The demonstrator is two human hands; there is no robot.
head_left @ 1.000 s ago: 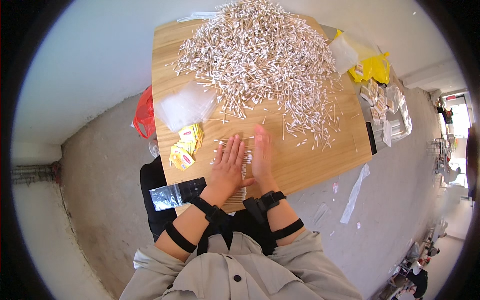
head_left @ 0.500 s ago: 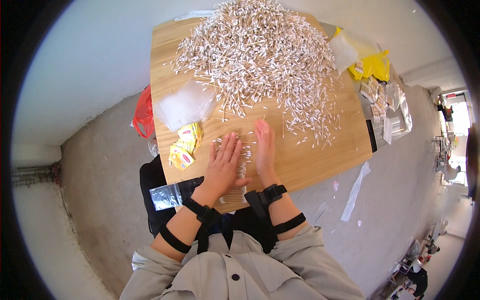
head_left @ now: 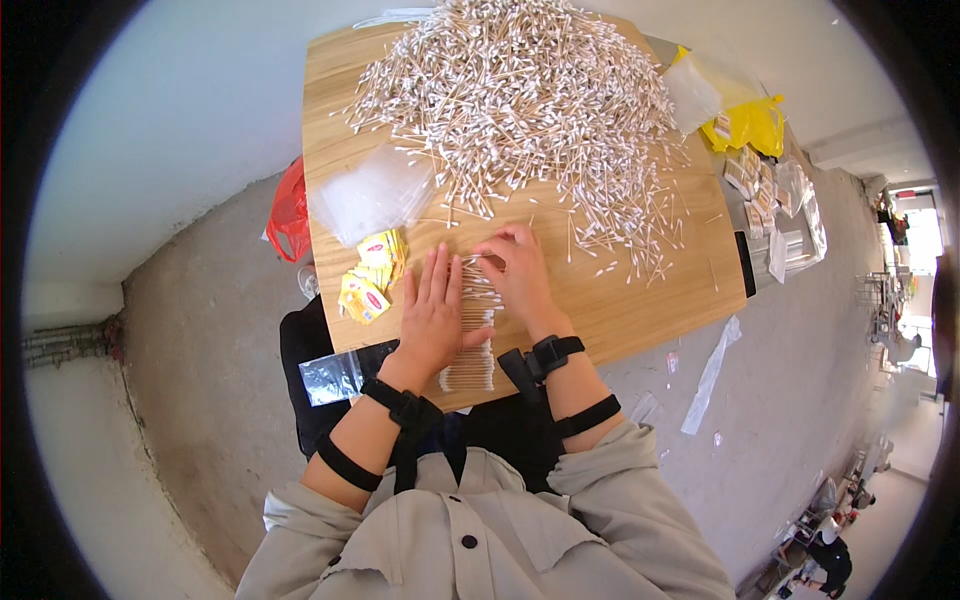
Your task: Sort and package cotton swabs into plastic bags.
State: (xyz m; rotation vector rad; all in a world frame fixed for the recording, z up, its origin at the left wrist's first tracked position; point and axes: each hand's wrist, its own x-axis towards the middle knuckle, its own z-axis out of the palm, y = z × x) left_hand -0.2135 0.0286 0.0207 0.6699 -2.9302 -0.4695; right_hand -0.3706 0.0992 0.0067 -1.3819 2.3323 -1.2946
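Observation:
A row of cotton swabs [head_left: 467, 370] lies side by side on the wooden table near its front edge, tidy at the near end and looser at the far end. My left hand [head_left: 432, 315] rests along the row's left side, fingers stretched out and thumb reaching across the swabs. At the far end, my right hand [head_left: 518, 275] is closed in a pinch on a cotton swab, which the fingertips partly hide. Beyond both hands spreads a big heap of loose cotton swabs [head_left: 520, 100].
Left of my hands are yellow printed cards [head_left: 368, 280] and clear plastic bags [head_left: 372, 195]. A silvery pouch [head_left: 332, 379] lies at the table's near left corner. A red bag [head_left: 289, 212] hangs at the left edge. On the right stand a yellow bag [head_left: 755, 128] and small packs [head_left: 752, 185].
My right hand has gone from upright with straight fingers beside the row to a pinch at its far end. My left hand has shifted slightly left, showing more of the swabs.

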